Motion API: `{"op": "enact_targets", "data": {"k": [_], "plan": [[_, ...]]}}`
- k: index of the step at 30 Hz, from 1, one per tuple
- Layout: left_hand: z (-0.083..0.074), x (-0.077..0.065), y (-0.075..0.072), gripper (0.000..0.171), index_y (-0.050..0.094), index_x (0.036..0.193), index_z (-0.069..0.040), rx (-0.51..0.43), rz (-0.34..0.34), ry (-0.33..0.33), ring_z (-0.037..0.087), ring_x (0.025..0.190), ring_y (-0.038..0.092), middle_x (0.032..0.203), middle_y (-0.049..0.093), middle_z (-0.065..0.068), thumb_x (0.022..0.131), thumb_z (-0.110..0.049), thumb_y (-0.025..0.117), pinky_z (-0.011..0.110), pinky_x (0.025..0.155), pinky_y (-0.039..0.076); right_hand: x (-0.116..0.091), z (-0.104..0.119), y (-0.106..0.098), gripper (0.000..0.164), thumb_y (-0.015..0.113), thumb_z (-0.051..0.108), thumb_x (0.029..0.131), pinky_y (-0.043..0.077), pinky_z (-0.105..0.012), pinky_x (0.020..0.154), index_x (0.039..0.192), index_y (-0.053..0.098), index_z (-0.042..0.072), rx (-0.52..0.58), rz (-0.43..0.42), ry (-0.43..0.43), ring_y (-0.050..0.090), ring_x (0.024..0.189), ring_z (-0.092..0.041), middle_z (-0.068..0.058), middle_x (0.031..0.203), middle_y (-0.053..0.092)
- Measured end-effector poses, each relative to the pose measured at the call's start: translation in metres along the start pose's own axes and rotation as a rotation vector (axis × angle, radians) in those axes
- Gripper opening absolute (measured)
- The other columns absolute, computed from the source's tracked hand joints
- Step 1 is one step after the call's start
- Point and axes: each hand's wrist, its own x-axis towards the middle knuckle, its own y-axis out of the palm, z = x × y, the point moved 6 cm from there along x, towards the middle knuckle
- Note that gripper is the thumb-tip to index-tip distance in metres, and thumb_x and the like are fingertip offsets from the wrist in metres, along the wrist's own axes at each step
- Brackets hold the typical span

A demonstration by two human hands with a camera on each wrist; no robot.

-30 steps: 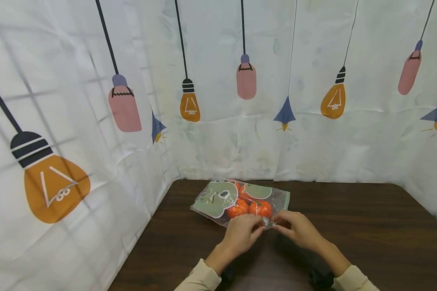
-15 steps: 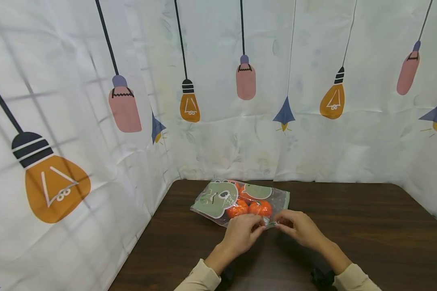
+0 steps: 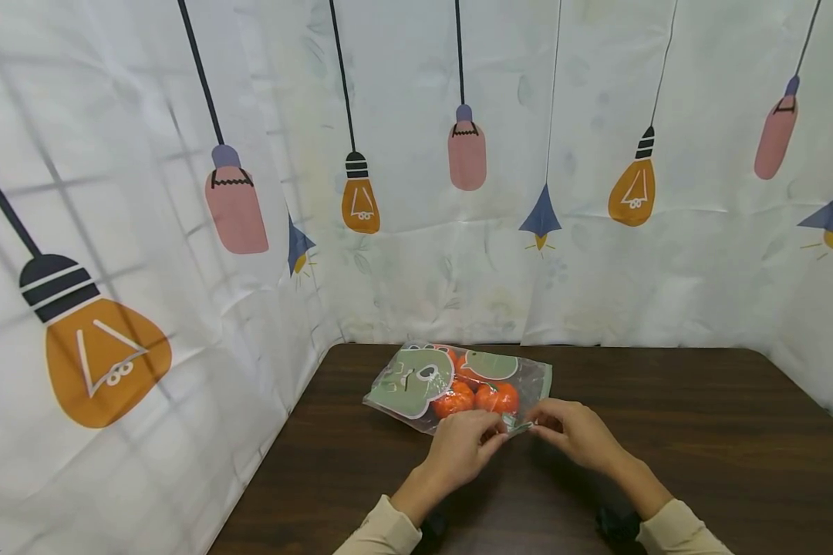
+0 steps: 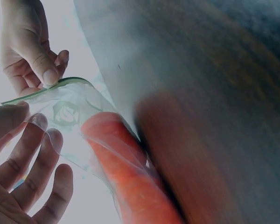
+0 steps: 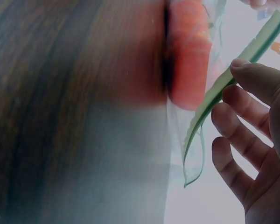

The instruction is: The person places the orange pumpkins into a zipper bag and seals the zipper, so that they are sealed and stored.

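A clear zip bag (image 3: 527, 378) with a green animal print lies on the table, holding several round orange-red fruits (image 3: 497, 398). My left hand (image 3: 461, 451) pinches the near corner of the bag's green-edged mouth; in the left wrist view its thumb sits at the end of the green strip (image 4: 74, 79), the other fingers behind the film. My right hand (image 3: 576, 435) is a little farther along that mouth. The right wrist view shows its thumb and index finger pinching the green zip strip (image 5: 214, 93), the remaining fingers loosely bent. Past them, the strip's two edges part into a narrow loop.
The dark wooden table (image 3: 666, 432) stretches to the right of the bag. A white curtain (image 3: 416, 285) printed with hanging lamps stands along the table's back and left edges.
My right hand has slid a short way right along the bag's mouth, away from the left hand. The left hand and the fruits have stayed nearly in place.
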Motion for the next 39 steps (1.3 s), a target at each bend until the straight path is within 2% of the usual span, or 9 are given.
{"op": "enact_targets", "data": {"k": [10, 27, 39], "plan": [[0.0, 0.0, 0.002, 0.005, 0.073, 0.09, -0.026, -0.036, 0.03, 0.015, -0.004, 0.064, 0.045, 0.074, 0.063, -0.015, 0.092, -0.03, 0.076, 0.01, 0.059, 0.032, -0.003, -0.006, -0.001, 0.014, 0.076, 0.023, 0.091, 0.047, -0.021, 0.061, 0.101, 0.07, 0.03, -0.023, 0.014, 0.037, 0.054, 0.069, 0.007, 0.019, 0.082, 0.064], [0.0, 0.0, 0.002, 0.005, 0.072, 0.09, -0.027, -0.038, 0.022, 0.056, -0.006, 0.064, 0.044, 0.073, 0.061, -0.017, 0.092, -0.03, 0.076, 0.009, 0.06, 0.032, -0.004, -0.015, -0.004, 0.012, 0.076, 0.024, 0.091, 0.049, -0.022, 0.062, 0.101, 0.07, 0.029, -0.037, 0.016, 0.049, 0.057, 0.072, 0.007, 0.018, 0.085, 0.068], [-0.002, 0.0, 0.006, 0.006, 0.072, 0.09, -0.028, -0.036, 0.081, 0.055, -0.006, 0.065, 0.048, 0.071, 0.061, -0.017, 0.093, -0.032, 0.074, 0.01, 0.06, 0.033, -0.004, -0.021, -0.006, 0.011, 0.076, 0.026, 0.09, 0.045, -0.021, 0.059, 0.099, 0.071, 0.028, -0.102, 0.022, 0.12, 0.055, 0.068, 0.008, 0.019, 0.081, 0.066]]}}
